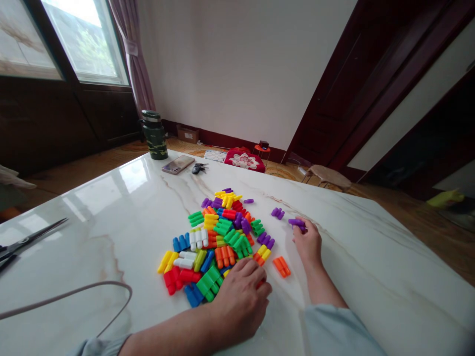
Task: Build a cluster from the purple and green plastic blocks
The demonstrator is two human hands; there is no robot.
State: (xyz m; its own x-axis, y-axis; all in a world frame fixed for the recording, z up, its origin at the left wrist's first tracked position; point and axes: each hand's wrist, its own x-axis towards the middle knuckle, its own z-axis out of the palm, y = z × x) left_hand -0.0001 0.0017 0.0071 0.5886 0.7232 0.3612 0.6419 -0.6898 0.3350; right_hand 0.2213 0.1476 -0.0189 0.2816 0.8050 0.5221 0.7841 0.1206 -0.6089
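One white marble-patterned table [371, 257] is filling the lower view, and we are tracing its far edge from the corner by the camouflage flask [155, 136] to the angled corner at right. We are finding a broad stretch of bare top running from the right hand [300, 228] to the right edge. On the left side, we are seeing more tabletop lying between the multicoloured heap of plastic building blocks [224, 227] and the scissors [33, 240], with a grey cable [74, 296] curving across nearer the viewer.

We are observing the right hand pinching a purple block [296, 222] between narrowed fingers, to the right of the heap. Another purple block [277, 213] is lying just beside it, and an orange block [282, 266] is resting between the two hands. The left hand [247, 291] is curling downward at the heap's near right side; a little red is showing by its fingers, but we are not managing to tell whether it is gripping anything.

We are recording the flask as standing upright with its lid on, its contents being hidden. Beyond the table, a cardboard box [188, 134] is sitting on the floor near the wall; we are unable to see inside.
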